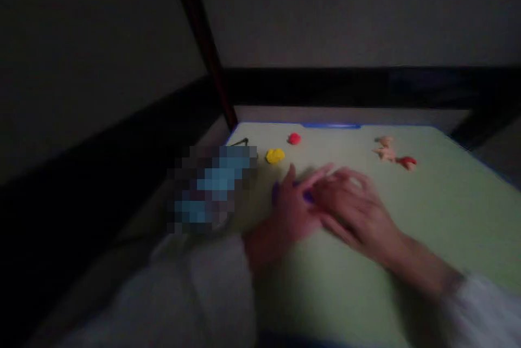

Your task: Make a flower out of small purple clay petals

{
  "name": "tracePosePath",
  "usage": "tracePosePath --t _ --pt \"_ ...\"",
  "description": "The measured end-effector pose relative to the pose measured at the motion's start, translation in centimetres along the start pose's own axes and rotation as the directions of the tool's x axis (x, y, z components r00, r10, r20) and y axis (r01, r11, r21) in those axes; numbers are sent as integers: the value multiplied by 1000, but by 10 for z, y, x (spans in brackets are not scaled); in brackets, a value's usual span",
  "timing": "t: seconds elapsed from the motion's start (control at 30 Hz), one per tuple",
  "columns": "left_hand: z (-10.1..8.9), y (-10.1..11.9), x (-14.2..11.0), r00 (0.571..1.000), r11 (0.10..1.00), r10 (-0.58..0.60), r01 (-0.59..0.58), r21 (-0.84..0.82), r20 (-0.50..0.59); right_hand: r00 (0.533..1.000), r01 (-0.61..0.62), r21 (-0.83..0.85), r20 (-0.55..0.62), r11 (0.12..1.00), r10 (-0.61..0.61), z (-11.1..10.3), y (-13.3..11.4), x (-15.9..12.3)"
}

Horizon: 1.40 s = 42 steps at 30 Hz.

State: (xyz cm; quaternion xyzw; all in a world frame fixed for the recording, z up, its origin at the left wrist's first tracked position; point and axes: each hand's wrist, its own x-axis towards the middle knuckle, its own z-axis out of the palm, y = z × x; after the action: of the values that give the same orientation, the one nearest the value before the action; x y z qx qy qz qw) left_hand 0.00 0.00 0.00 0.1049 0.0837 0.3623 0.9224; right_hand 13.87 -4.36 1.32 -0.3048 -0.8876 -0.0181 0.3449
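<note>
My left hand (287, 212) lies palm up over a pale green mat (427, 212), fingers stretched out. My right hand (350, 209) lies flat across its palm, fingers extended. Between the two palms a small purple piece (308, 196) shows, likely clay, pressed between them. The picture is dim and smeared by motion. Both arms wear light sleeves.
On the mat's far side lie a yellow lump (275, 156), a red lump (294, 138) and a small pinkish figure with a red part (393, 155). A blurred-out object (214, 188) lies at the mat's left edge. Dark furniture and a wall stand behind.
</note>
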Motion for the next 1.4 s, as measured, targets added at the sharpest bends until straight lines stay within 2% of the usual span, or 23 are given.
tracePosePath --t 0.03,0.07,0.1,0.13,0.17,0.2,0.23,0.27,0.3,0.33,0.37,0.4,0.47,0.5,0.57,0.63,0.7,0.87,1.0,1.1,1.23,1.3,1.4 --pt "2 0 1 1000 1000 21 -21 -16 -9 983 -106 23 -151 994 108 1 1 0" --pt "5 -1 1 999 999 38 -39 -28 -13 935 -206 86 -278 975 222 1 2 1" --pt "6 -1 1 999 998 52 -52 -36 -11 865 -290 184 -370 939 340 3 3 1" --pt "8 -1 2 998 997 60 -61 -38 -5 767 -358 315 -437 879 469 4 4 2" --pt "9 -1 1 998 997 64 -64 -35 5 624 -408 485 -470 774 624 7 4 4" --pt "10 -1 1 998 998 65 -64 -28 22 494 -411 660 -419 629 762 10 4 5" --pt "11 -2 1 997 998 61 -60 -18 47 406 -373 806 -304 460 862 13 2 7" --pt "12 -2 0 995 998 57 -56 -7 77 367 -330 907 -133 262 921 17 -1 8" --pt "13 -3 0 993 999 52 -53 6 106 380 -296 952 41 80 924 21 -5 9" --pt "15 -4 -1 991 999 42 -45 20 126 422 -275 959 188 -72 887 24 -11 10" --pt "16 -5 -2 990 999 28 -34 35 139 454 -267 946 292 -184 842 27 -17 11" --pt "18 -7 -2 989 999 12 -20 49 146 479 -258 934 346 -248 807 30 -22 12" --pt "21 -9 -3 988 997 -19 7 75 156 492 -211 929 370 -304 788 34 -31 14" --pt "22 -10 -3 987 996 -30 16 87 161 482 -196 930 367 -311 796 36 -33 15" --pt "23 -12 -3 985 994 -37 18 109 168 427 -183 939 343 -292 836 38 -34 16" --pt "23 -14 -3 987 992 -26 6 124 159 365 -194 950 300 -243 881 38 -32 18" --pt "23 -16 -2 991 991 -7 -12 135 137 338 -207 960 252 -190 907 38 -30 18" --pt "23 -19 -2 994 992 7 -21 123 110 355 -208 972 183 -113 917 39 -30 16" --pt "21 -18 -1 994 994 11 -23 110 110 388 -229 971 158 -71 908 43 -27 14" --pt "20 -13 1 993 991 8 -23 129 119 399 -167 974 209 -153 893 43 -23 14" --pt "22 -10 1 992 993 8 -23 119 125 461 -88 938 337 -336 821 38 -21 14" --pt "22 -10 1 992 993 8 -23 117 128 483 -98 938 337 -333 808 37 -22 14" --pt "22 -12 2 992 992 1 -17 125 124 482 -141 961 276 -237 832 39 -22 16"
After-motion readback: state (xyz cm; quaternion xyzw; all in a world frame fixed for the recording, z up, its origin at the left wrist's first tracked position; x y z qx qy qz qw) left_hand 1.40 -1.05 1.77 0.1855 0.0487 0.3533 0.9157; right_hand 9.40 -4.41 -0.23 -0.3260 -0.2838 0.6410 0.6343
